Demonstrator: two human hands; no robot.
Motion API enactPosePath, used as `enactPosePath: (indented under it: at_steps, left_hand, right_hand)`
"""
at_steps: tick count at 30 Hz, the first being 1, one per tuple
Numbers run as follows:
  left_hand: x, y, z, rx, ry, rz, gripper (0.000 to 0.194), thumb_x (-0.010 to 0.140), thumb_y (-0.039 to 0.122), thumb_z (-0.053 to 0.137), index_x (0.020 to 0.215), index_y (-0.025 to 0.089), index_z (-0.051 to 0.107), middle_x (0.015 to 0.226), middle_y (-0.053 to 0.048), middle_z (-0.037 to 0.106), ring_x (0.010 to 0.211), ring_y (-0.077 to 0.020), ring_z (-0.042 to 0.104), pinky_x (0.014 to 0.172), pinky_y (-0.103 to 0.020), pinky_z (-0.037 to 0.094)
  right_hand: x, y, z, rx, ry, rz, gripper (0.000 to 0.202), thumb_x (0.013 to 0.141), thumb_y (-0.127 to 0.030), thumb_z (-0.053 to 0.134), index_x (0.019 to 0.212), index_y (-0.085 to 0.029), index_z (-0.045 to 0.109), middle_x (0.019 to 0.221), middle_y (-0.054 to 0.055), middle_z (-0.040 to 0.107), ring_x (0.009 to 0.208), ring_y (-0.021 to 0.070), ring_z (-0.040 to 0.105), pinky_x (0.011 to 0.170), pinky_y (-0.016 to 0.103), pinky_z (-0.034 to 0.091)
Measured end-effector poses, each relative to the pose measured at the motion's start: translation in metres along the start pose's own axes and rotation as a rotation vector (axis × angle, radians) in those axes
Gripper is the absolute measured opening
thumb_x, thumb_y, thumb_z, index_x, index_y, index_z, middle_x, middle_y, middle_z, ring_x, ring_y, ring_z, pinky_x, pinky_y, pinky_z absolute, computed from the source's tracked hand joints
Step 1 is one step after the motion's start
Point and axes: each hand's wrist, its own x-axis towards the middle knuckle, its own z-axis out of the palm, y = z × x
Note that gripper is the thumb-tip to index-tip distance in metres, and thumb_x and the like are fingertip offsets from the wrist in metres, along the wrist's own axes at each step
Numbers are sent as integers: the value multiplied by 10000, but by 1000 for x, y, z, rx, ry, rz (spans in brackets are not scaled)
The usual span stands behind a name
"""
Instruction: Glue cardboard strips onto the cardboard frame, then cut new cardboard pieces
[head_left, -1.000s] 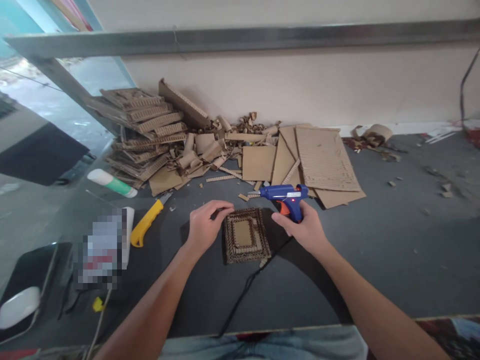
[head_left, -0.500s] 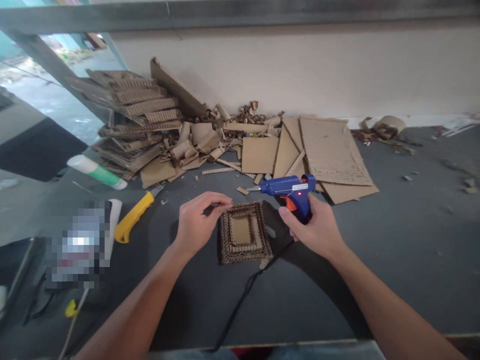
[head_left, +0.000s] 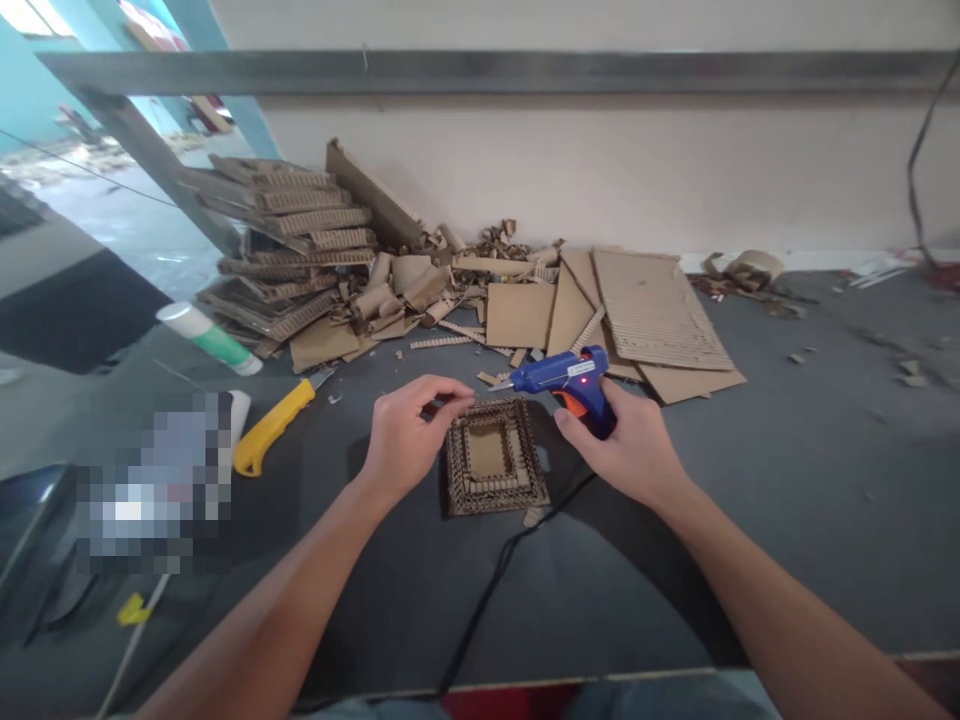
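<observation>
In my right hand is a blue hot glue gun with an orange trigger and a lit red light. Its nozzle points left, close to my left fingertips. My left hand is pinched at the upper left corner of a small rectangular cardboard frame; anything between the fingertips is too small to make out. The frame lies flat on the dark table, built of stacked corrugated strips around a plain middle. A black cord runs from near the gun down to the table's front edge.
At left lie a yellow utility knife, a white and green tube and a blurred-out object. Behind are stacked cardboard pieces, scraps and rolls, and corrugated sheets against the wall.
The glue gun's nozzle has come slightly left, nearer my left fingertips. My left hand keeps its pinch at the frame's corner. The camera view has tilted up a little.
</observation>
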Motion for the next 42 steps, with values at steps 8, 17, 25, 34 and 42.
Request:
enactPosePath:
  at_steps: [8,17,25,34,42]
  left_hand:
    - [0,-6,6,-275,-27,-316,152,825,321,736,889,183,727,695,-8,711,571,-120,625,483,-210,498]
    - [5,-3,6,-426,-149,-347,147,775,290,756,830,162,709,623,14,640,534,-82,536,494,-200,417]
    - [5,-5,7,-504,-168,-389,224,727,323,795,851,163,698,715,-1,692,549,-84,545,563,-227,473]
    - [4,-3,6,-441,-175,-381,183,743,320,785,820,168,717,699,-12,707,538,-89,542,534,-224,465]
    - [6,1,6,-390,-198,-366,131,760,284,758,787,170,699,710,-15,715,611,-117,607,602,-243,502]
  right_hand:
    - [1,4,4,-66,-11,45,388,806,-598,638,777,-222,545,572,-24,530,512,144,472,530,270,363]
    - [0,5,7,-86,11,47,276,829,-481,599,740,-226,541,527,-44,468,472,122,413,516,256,350]
    - [-1,7,8,-126,27,17,216,838,-430,588,788,-221,565,530,-41,468,480,134,440,535,262,348]
    - [1,8,7,-161,-12,36,238,861,-453,550,786,-228,530,544,-21,494,501,159,485,537,271,352]
    - [1,8,7,-165,-35,10,230,869,-445,548,826,-220,567,548,-25,505,504,158,481,544,275,337]
